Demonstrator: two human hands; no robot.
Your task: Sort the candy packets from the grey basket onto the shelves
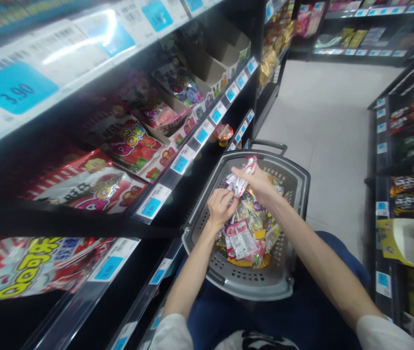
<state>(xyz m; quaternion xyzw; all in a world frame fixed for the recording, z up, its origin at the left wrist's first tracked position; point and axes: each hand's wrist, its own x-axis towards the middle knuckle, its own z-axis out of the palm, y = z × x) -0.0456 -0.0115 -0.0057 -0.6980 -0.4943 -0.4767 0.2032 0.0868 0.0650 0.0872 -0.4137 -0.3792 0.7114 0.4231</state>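
Note:
A grey plastic shopping basket (299, 194) with a perforated wall sits in front of me, with many small wrapped candies and snack packets (252, 218) heaped inside. Over the heap, my right hand (260, 184) grips a shiny white, silver and red snack packet (241, 183), thumb on its upper part. My left hand (221, 206) is closed at the packet's lower end, its curled fingers pinching there; the exact hold is partly hidden. Nearer to me in the basket lies a pink and white packet (241, 239), back side up.
Shelves on the left hold QQ gummy bags (130, 141) in open cartons behind price tags (181, 163). A small red-lidded cup (223, 133) stands on a lower shelf close to the basket. Another shelf unit (382, 160) with snacks runs along the right, beyond the grey floor (323, 121).

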